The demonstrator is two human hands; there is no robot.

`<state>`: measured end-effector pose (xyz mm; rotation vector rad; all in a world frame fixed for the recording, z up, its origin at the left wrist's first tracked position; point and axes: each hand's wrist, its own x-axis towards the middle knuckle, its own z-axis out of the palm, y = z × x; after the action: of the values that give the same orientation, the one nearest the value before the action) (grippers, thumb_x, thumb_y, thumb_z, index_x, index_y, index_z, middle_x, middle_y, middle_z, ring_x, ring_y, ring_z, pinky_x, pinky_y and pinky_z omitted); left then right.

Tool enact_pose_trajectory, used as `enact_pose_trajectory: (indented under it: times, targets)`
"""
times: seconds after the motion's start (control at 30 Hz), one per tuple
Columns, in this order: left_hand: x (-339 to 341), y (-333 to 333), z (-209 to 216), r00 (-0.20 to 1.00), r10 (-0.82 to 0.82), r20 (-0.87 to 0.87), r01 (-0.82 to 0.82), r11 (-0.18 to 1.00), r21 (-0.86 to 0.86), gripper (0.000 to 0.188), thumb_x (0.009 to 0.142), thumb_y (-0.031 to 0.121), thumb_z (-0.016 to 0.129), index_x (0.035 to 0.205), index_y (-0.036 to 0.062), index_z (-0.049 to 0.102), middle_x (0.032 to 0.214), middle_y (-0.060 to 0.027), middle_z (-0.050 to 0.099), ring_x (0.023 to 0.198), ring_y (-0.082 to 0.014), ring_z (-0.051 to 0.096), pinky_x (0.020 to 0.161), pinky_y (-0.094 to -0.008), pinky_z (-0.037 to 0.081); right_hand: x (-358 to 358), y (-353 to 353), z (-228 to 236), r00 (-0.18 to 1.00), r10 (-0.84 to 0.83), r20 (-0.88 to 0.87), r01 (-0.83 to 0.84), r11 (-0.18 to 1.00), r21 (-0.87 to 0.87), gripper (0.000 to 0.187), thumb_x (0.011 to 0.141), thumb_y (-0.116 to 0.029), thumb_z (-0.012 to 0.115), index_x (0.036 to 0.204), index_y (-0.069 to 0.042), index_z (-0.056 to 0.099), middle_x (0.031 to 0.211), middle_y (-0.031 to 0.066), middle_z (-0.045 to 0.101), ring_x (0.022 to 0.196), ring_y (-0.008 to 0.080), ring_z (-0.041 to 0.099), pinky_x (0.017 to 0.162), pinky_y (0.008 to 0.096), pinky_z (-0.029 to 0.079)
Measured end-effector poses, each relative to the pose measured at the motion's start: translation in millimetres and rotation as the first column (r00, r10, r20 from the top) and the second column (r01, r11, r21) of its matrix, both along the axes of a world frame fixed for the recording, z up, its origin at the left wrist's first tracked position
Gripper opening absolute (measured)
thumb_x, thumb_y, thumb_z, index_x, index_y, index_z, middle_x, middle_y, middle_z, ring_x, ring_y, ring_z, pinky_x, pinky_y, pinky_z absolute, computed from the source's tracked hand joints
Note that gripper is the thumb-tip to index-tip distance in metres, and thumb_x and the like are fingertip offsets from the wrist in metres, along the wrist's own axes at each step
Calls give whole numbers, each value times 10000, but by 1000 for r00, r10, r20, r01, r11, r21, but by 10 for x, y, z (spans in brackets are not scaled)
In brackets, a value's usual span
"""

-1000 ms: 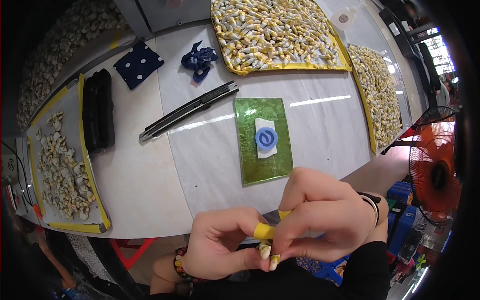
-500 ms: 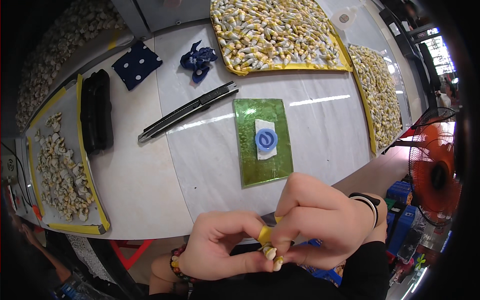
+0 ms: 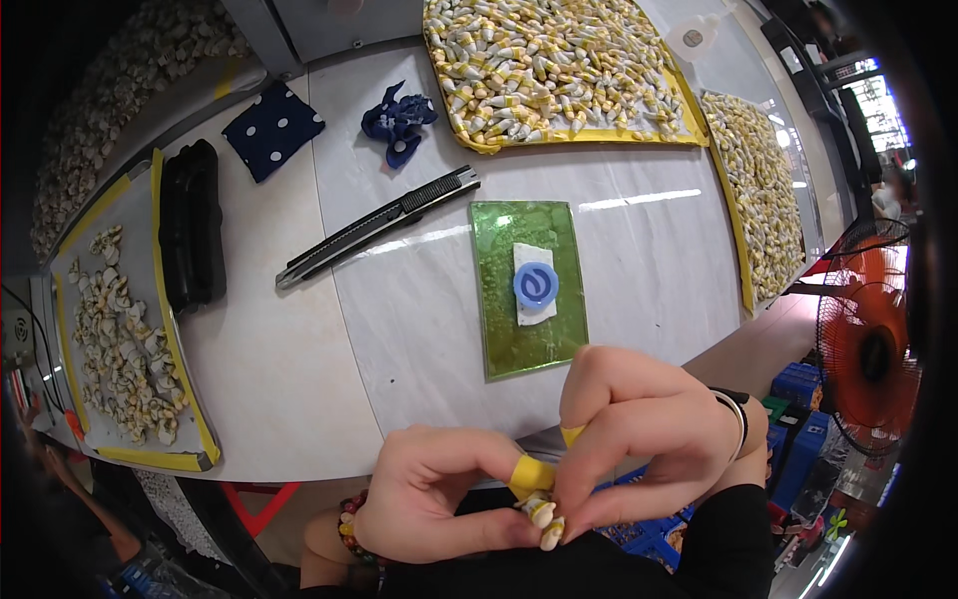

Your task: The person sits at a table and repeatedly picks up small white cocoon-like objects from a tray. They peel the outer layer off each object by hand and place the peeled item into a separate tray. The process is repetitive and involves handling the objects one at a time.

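Close to my body, below the table's front edge, my left hand [image 3: 429, 499] pinches a small cream-and-yellow piece [image 3: 540, 513] between thumb and forefinger. Yellow tape [image 3: 531, 473] wraps that forefinger's tip. My right hand [image 3: 644, 429] meets it from the other side, thumb and forefinger closed on a second small piece [image 3: 552, 534] just beside the first. Whether the two pieces are joined, I cannot tell. Beyond the hands lies a green glass plate [image 3: 499, 344], bearing a white pad [image 3: 544, 317] and a round blue disc [image 3: 536, 287].
A black utility knife [image 3: 384, 226] lies left of the plate, near two dark blue dotted cloths [image 3: 272, 130]. Yellow-edged trays of small pieces stand at the back [image 3: 599, 141], right [image 3: 728, 210] and left [image 3: 205, 439]. A black case [image 3: 192, 230] adjoins the left tray. An orange fan [image 3: 868, 349] stands at right.
My right hand has shifted slightly right, and its fingers have drawn back a little from my left forefinger. The pieces stay pinched at the fingertips. The view has moved slightly.
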<state>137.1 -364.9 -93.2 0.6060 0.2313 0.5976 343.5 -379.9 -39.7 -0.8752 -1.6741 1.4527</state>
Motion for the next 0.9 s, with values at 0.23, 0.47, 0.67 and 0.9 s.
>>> enact_pose_trajectory:
  times: [0.23,0.47,0.67,0.9]
  targets:
    - [25,2,1,1000,12,-17,-12,999,43,215,762,-50,673,963,-67,599,911,-114,642,863,-145,607,806,-268,467,-1,4,8,998,22,55,-23,1000,15,132,772,-77,687,886,-47,625,830,64,492,707,190,495,604,269,391]
    - [-246,211,291,900,63,-432,230,774,590,225,687,57,763,871,-21,658,810,-128,654,711,-215,632,644,-291,491,-42,-39,-87,995,75,73,-85,984,154,179,696,-143,780,817,-78,666,793,26,475,675,161,491,554,262,387]
    - [-1413,539,873,-22,936,-351,596,294,747,196,679,92,700,831,-10,631,852,-129,643,785,-275,609,713,-344,458,222,-264,50,978,-158,139,134,977,166,186,672,-138,785,810,-83,673,768,23,521,654,161,501,551,260,397]
    - [-1636,1612,786,-83,970,-230,661,226,716,317,785,136,640,1075,12,606,972,-159,621,899,-307,588,817,-347,448,347,-340,23,963,-199,182,153,958,241,172,671,-93,769,815,-78,676,748,20,562,643,156,522,534,263,404]
